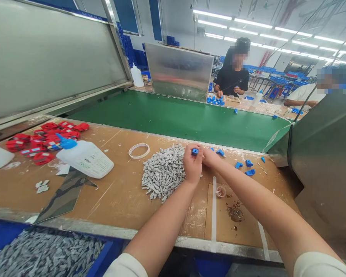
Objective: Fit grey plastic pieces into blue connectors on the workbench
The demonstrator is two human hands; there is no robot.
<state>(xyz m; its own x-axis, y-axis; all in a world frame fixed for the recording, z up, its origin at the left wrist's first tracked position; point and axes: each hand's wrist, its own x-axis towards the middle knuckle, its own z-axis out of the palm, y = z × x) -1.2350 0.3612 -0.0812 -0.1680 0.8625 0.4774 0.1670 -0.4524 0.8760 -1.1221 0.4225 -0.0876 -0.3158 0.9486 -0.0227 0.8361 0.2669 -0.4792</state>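
Observation:
My left hand (192,166) is closed around a small blue plastic part (195,151), whose end with a dark square hole shows above the fingers. My right hand (210,157) is up against it on the right, fingers curled in and partly hidden; what they hold I cannot make out. Just left of my hands lies a heap of small grey plastic pieces (163,173). Several blue parts (249,163) lie scattered to the right of my right hand.
A roll of tape (138,151), a white bottle with blue cap (86,157) and red parts (46,138) lie to the left. A small cup (220,191) and a clear dish (236,214) sit on cardboard. Beyond runs a green belt (161,115); a person (232,77) works across it.

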